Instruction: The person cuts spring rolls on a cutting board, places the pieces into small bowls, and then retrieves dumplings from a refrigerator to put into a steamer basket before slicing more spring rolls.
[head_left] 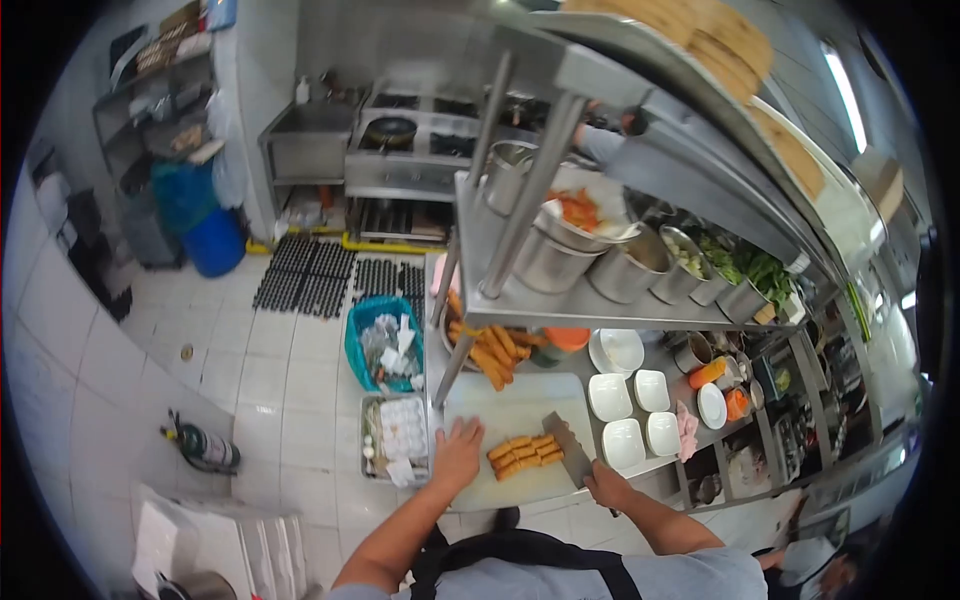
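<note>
My right hand (606, 486) grips a cleaver (569, 449) by its handle, with the broad blade beside the right end of some cut pieces of golden-brown fried dough sticks (525, 456). These pieces lie in rows on a white cutting board (465, 400). Over the board's left side, my left hand (458, 452) rests with fingers apart and nothing in it. Whole fried dough sticks (490, 358) are heaped at the board's far edge, under the steel shelf.
Square white bowls (624, 443) stand right of the board, near a pink cloth (687, 430). The steel shelf (620, 308) overhead carries metal containers of food. On the left are an egg tray (402, 428) and a teal-lined bin (385, 345). Another person (810, 562) is at lower right.
</note>
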